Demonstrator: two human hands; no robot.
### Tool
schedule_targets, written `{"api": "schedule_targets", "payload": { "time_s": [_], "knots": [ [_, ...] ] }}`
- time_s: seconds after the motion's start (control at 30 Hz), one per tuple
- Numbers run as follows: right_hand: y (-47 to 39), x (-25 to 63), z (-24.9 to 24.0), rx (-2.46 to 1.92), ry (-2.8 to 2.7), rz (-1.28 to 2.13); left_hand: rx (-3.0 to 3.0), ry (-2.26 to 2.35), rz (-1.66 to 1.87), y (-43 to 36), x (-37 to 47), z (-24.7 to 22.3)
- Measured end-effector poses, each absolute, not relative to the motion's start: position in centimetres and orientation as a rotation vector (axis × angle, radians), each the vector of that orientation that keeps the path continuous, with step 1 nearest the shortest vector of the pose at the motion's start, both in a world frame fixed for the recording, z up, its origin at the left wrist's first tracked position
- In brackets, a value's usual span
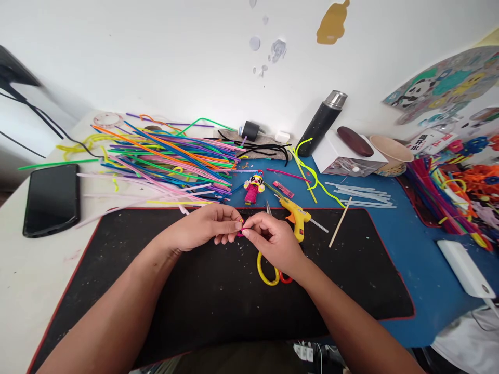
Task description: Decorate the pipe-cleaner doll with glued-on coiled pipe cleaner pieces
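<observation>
Over the black mat (202, 301), my left hand (208, 226) pinches a small piece of magenta pipe cleaner (240, 233) between thumb and fingers. My right hand (275, 239) has its thumb and forefinger closed on the same piece. A bit of yellow shows at the left fingertips; most of the piece is hidden by the fingers. Scissors with yellow and red handles (268, 282) lie partly under my right hand. Just beyond it is a yellow glue gun (299, 218). A small pipe-cleaner figure (251, 193) with a magenta body lies beyond both hands.
Many coloured pipe cleaners (175, 161) are heaped at the back left, near a black phone (51, 200). Glue sticks (364, 195) and a wooden stick (340, 222) lie right. A black thermos (322, 122) leans by a white box (343, 158). More pipe cleaners (432, 192) fill the far right.
</observation>
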State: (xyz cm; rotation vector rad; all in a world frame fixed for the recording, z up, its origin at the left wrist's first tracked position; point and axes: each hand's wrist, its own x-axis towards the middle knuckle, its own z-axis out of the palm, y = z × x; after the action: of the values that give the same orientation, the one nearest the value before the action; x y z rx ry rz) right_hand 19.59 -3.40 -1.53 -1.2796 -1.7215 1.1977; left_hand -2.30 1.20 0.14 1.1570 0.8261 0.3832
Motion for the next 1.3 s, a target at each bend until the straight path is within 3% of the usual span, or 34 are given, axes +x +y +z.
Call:
{"api": "schedule_targets", "payload": {
  "time_s": [0.5, 0.97, 1.3],
  "knots": [
    [-3.8, 19.2, -1.6, -1.281, -1.722, 1.002, 1.08, 0.823, 0.443, 1.1, -2.0, -0.3],
    [-3.5, 19.4, -1.2, -1.303, -1.535, 1.261, 1.093, 0.849, 0.558, 1.0, -1.7, -0.6],
    [-3.1, 19.2, -0.4, -1.352, -1.549, 1.268, 1.179, 0.851, 0.573, 1.4, -2.8, 0.1]
  ]
}}
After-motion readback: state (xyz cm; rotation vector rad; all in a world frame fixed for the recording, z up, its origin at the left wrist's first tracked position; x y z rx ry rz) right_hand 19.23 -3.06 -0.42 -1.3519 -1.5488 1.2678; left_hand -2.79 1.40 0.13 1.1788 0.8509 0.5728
